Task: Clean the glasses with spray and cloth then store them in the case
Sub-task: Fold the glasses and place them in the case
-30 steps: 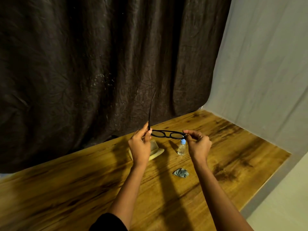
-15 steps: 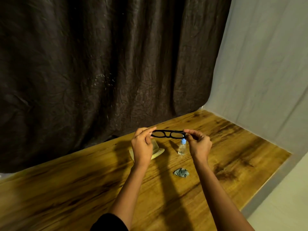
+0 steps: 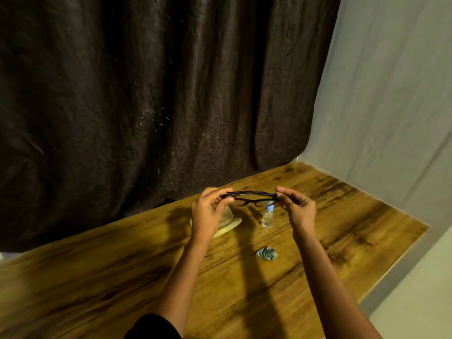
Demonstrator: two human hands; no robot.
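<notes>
The dark-framed glasses (image 3: 249, 193) are held in the air above the far part of the wooden table (image 3: 117, 277), level and crosswise, one end in each hand. The left hand (image 3: 208, 210) pinches the left end between thumb and curled fingers; the right hand (image 3: 299, 207) pinches the right end the same way, its other fingers bent. Whether the temples are fully folded behind the front cannot be told from this angle. Just below the glasses, on the table, stands a small clear spray bottle (image 3: 266, 217) with a light blue cap, upright, between the two wrists. To its left lies the pale yellow case (image 3: 231, 225), partly hidden behind the left hand. Nearer the person, apart from the bottle, a crumpled grey-blue cloth (image 3: 267, 253) lies on the wood. A dark sleeve (image 3: 151, 326) shows at the bottom edge. Behind the table hangs a dark wrinkled curtain (image 3: 146, 94), and a pale grey sheet (image 3: 391, 99) covers the right side.
</notes>
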